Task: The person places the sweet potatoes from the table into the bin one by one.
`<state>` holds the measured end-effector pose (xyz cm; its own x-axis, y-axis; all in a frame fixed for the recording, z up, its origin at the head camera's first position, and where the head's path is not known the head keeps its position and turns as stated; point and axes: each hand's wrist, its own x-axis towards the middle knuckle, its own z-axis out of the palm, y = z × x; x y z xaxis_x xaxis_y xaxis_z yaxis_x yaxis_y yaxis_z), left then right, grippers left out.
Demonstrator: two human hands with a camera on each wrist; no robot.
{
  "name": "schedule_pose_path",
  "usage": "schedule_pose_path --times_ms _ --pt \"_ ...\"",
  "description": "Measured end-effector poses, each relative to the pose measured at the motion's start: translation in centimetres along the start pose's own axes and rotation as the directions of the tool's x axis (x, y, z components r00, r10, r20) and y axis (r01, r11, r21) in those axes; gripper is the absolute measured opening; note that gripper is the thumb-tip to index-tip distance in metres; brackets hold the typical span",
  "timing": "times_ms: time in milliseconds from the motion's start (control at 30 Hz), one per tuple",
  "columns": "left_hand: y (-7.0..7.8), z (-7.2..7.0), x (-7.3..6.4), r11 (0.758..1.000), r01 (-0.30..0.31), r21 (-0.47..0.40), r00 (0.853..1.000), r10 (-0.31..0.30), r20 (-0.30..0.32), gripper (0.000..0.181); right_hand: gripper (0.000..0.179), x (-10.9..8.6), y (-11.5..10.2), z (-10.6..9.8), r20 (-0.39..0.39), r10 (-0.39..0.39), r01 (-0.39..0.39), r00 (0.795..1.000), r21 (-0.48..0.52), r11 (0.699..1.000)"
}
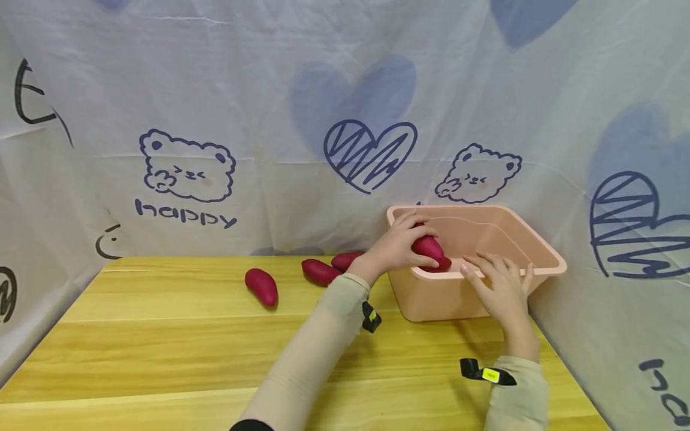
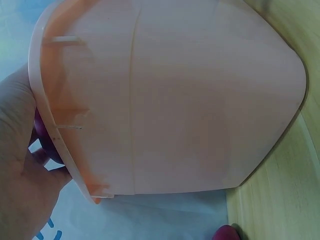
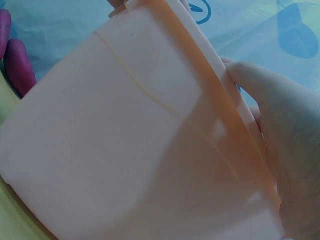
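My left hand [image 1: 398,246] reaches over the near left part of the rim of a pink plastic bin [image 1: 447,293]. Its thumb and fingers grip a dark red sweet potato [image 1: 427,245], partly hidden behind the fingers. Just under it, inside the bin, shows a second red sweet potato [image 1: 443,264]. In the left wrist view, the held sweet potato [image 2: 45,132] appears behind the bin's rim. My right hand [image 1: 502,287] rests across the near rim at the right, its spread fingers extending into the bin. The right wrist view shows the right hand [image 3: 285,115] along the rim.
Left of the bin, a sweet potato [image 1: 320,272] lies beside another sweet potato [image 1: 347,260], partly behind my left arm. A separate sweet potato [image 1: 262,288] lies farther left on the wooden table [image 1: 162,347]. A printed cloth [image 1: 280,120] hangs behind the table and along its sides.
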<state>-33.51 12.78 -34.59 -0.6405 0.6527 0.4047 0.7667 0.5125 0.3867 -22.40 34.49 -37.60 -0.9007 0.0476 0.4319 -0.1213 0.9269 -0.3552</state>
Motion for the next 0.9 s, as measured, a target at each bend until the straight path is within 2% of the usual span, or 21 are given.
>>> schedule_pose_path --times_ms 767,900 --pt "-0.04 0.06 -0.11 0.999 0.033 -0.036 0.999 -0.032 0.014 0.057 0.057 0.00 0.17 0.09 0.012 0.004 -0.004 1.000 -0.015 1.000" --pt "-0.10 0.05 -0.12 0.999 0.017 -0.027 1.000 -0.018 -0.004 0.056 0.056 0.00 0.01 -0.07 0.008 0.004 -0.004 1.000 -0.007 1.000"
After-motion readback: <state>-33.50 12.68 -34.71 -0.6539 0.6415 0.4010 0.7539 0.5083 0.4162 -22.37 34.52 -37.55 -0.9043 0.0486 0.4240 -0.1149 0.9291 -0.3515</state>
